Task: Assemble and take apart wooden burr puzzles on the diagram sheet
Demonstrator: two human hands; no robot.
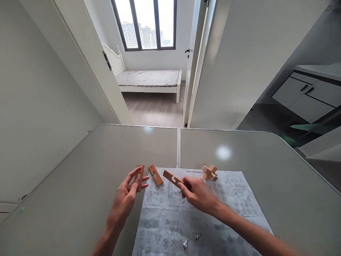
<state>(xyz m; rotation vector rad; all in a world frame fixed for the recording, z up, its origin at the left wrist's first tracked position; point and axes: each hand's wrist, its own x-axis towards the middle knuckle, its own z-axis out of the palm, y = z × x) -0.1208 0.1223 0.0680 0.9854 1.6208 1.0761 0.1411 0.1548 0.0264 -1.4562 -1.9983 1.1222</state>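
Note:
Between the thumb and fingers of my left hand is a flat wooden puzzle piece with a slot, held up on edge. My right hand pinches one end of a notched wooden puzzle piece, which points up and to the left. Lying between the two hands is another slotted wooden piece, at the top left corner of the printed sheet. Beyond my right hand sits a small assembled cluster of wooden pieces, paler in colour, on the sheet's upper edge.
The sheet carries printed diagrams and has scraps of torn paper near its lower middle. It rests on a grey glossy table with a central seam. Past the far edge are a doorway, a bed and a window. A cabinet stands at right.

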